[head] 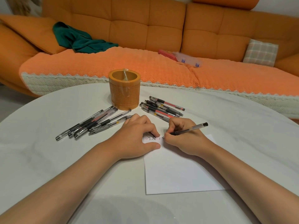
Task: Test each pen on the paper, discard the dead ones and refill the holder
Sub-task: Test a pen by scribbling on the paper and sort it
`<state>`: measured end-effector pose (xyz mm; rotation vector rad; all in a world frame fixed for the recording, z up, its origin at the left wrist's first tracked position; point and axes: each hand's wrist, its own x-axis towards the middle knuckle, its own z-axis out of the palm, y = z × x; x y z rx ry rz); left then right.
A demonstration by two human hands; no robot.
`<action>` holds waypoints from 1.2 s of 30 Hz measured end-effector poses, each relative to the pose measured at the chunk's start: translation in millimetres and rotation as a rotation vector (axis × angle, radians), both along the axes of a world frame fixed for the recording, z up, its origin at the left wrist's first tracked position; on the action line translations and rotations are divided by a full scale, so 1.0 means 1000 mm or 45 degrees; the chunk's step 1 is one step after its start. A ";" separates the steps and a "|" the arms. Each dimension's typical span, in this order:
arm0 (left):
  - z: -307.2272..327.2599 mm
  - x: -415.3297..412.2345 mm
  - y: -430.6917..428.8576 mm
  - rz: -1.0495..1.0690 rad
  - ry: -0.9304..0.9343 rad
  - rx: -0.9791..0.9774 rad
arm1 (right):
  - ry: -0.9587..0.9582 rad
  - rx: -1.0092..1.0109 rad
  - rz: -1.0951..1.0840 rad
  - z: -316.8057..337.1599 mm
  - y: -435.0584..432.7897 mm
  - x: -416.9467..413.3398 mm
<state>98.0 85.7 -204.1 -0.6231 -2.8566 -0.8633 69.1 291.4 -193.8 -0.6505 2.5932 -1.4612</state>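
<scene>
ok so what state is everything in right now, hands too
pen holder: upright, no pens sticking out
left pen pile: lying flat, loose heap
right pen pile: lying flat, loose heap
paper: flat, small marks near top edge
pen: tilted, tip on paper
right hand: grips the pen
left hand: rests on paper's corner, fingers curled, small dark thing under them, unclear

Orange sofa (129, 29) at 12 o'clock, with a dark green cloth (77, 39) at 10. Checked grey-and-white pillow (260, 52) at 2. Yellow-brown holder (123, 94) with a woven pattern. White table (48, 159), white paper (178, 172) at 5. Clear pens (161, 109) with black and red inside.
</scene>
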 end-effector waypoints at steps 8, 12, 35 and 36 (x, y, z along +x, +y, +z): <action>0.000 0.000 0.000 -0.002 0.003 0.004 | -0.021 0.041 0.044 0.001 0.001 0.000; 0.000 0.000 0.000 -0.003 0.000 0.007 | -0.021 0.004 0.024 0.000 0.001 -0.001; -0.002 -0.001 -0.001 -0.005 0.008 0.016 | -0.044 0.049 0.042 0.002 0.000 0.000; -0.002 -0.001 -0.001 -0.005 0.010 0.015 | -0.034 0.050 0.044 0.001 0.001 -0.001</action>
